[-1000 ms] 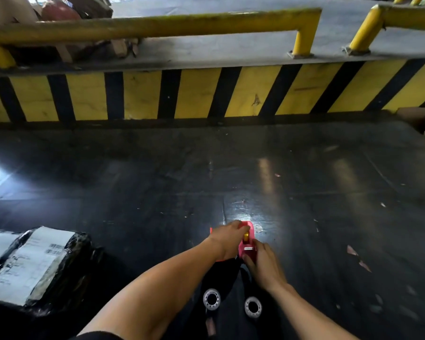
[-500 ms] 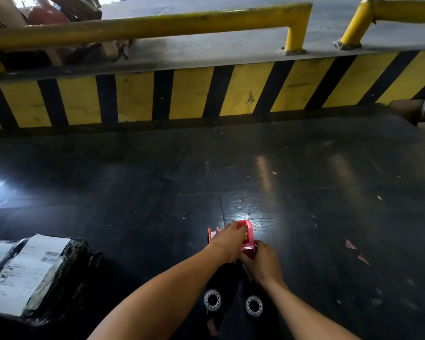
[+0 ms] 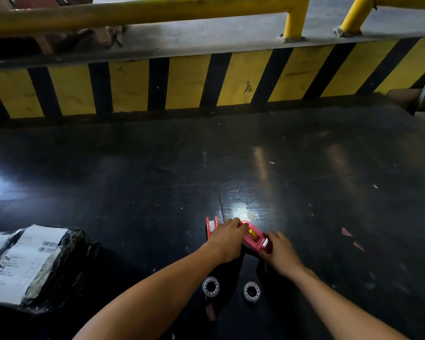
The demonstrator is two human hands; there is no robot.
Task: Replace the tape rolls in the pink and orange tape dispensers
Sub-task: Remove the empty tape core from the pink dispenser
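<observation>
The pink tape dispenser (image 3: 252, 239) lies on the dark floor with a yellowish tape roll (image 3: 252, 232) inside it. My left hand (image 3: 227, 240) grips its far end and my right hand (image 3: 280, 251) grips its near cutter end. The orange tape dispenser (image 3: 211, 225) stands just left of my left hand, partly hidden by it. Two clear tape rolls lie flat nearer to me, one on the left (image 3: 211, 286) and one on the right (image 3: 252, 291).
A black-wrapped parcel (image 3: 30, 263) with white shipping labels lies at the lower left. A yellow-and-black striped kerb (image 3: 206, 82) with yellow railings (image 3: 157, 13) runs across the back. Small paper scraps (image 3: 351, 238) dot the floor at the right.
The pink dispenser has turned from pointing away from me to lying slantwise, its cutter end now toward the right. My right hand has shifted right with it, and the orange dispenser has come into view.
</observation>
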